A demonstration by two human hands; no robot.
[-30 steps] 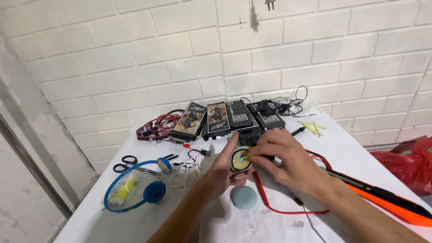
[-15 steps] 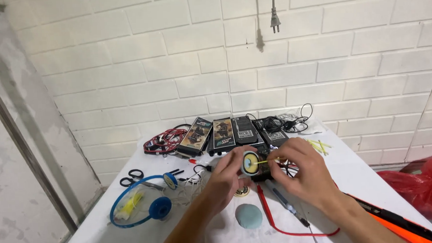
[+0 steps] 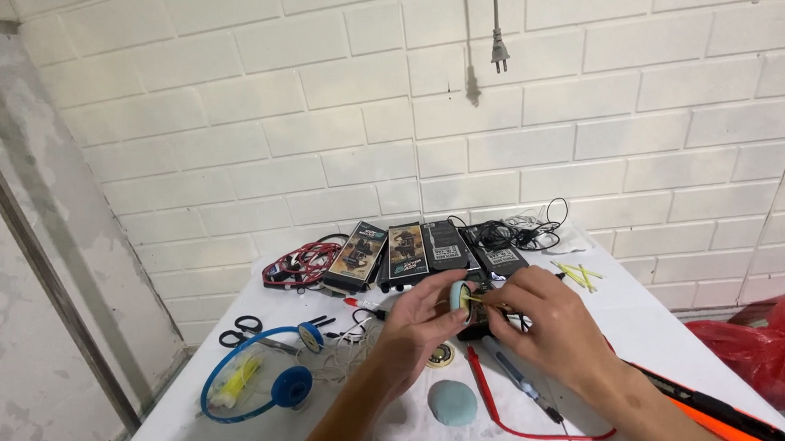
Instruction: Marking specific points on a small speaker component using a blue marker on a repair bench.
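— Hands? Item position?
— Left hand [image 3: 413, 327] grips a small round speaker [image 3: 459, 295] above the bench [image 3: 676, 340]; right hand [image 3: 541, 316] pinches, apparently, its wire.
— Risk?
— Tugging could tear the wire.

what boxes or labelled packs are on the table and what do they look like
Left pack: flat black rectangle, picture label, back of the table, beside red wires.
Middle pack: same shape, black with picture label.
Third pack: black, small pale label.
Right pack: black, white label, by the black cables.
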